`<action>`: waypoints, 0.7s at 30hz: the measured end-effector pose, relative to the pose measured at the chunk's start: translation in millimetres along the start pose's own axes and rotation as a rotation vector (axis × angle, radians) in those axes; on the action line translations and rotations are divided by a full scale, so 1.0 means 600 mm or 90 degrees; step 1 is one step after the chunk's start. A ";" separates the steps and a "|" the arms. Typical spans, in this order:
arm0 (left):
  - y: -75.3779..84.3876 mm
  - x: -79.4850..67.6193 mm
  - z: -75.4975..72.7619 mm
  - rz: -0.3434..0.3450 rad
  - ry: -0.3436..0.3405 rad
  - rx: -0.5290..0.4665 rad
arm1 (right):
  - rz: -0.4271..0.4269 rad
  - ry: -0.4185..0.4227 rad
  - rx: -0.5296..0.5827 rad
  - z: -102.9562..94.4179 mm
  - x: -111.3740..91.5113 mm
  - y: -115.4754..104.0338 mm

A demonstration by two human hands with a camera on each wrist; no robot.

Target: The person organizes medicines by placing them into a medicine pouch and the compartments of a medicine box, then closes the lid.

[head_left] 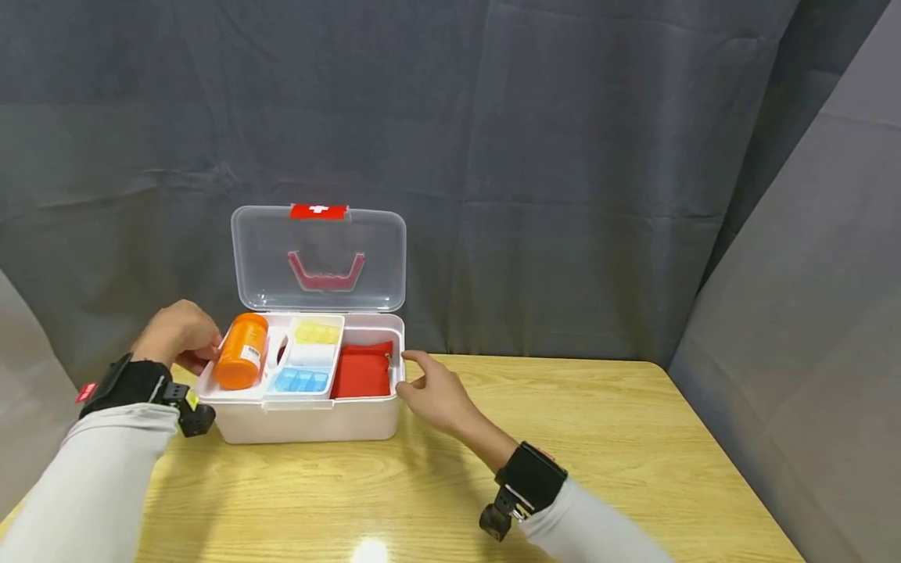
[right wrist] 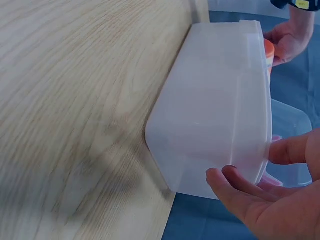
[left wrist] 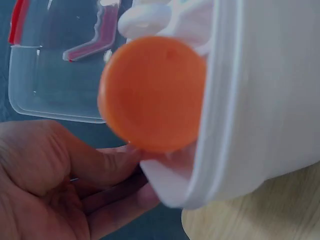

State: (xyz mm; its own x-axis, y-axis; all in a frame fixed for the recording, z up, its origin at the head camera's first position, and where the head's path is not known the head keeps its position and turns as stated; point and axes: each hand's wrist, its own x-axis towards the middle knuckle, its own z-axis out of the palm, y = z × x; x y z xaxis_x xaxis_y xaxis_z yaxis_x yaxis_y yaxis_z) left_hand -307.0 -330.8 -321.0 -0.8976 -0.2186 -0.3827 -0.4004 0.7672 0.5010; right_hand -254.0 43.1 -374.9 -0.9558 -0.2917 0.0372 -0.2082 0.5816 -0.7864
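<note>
A white first-aid box (head_left: 306,422) stands on the table with its clear lid (head_left: 320,262) raised. At its left end my left hand (head_left: 184,335) grips the rim, thumb close beside an orange bottle (head_left: 242,352). The bottle lies tilted in a white tray (head_left: 271,379) in the box's left part. My right hand (head_left: 436,391) holds the opposite end, its thumb (right wrist: 289,150) at the rim and its fingers (right wrist: 240,192) against the outer wall. A pill case with yellow and blue compartments (head_left: 301,381) rests in the tray. To its right, a red pouch (head_left: 362,371) sits inside the box.
The box stands near the back edge of the wooden table (head_left: 598,453). Behind it hangs a dark grey curtain (head_left: 563,195), and a lighter grey panel (head_left: 809,313) slants along the right side. The lid carries a red latch (head_left: 318,212) with a white cross and a pink handle (head_left: 326,280).
</note>
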 end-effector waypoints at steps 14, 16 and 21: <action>0.066 -0.032 0.065 0.145 -0.111 -0.036 | 0.049 0.004 0.096 -0.095 -0.066 0.063; 0.075 -0.038 0.076 0.159 -0.120 -0.048 | 0.055 -0.004 0.116 -0.111 -0.074 0.071; 0.089 -0.053 0.104 0.190 -0.134 -0.082 | 0.078 -0.040 0.156 -0.146 -0.091 0.090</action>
State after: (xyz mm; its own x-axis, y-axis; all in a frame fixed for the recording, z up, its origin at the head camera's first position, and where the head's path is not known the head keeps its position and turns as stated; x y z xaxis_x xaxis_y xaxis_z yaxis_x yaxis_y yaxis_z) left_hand -288.4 -245.5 -330.5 -0.9263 0.1409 -0.3494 -0.1597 0.6930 0.7030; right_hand -231.1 157.2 -365.6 -0.9545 -0.2810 -0.0999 -0.0277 0.4169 -0.9085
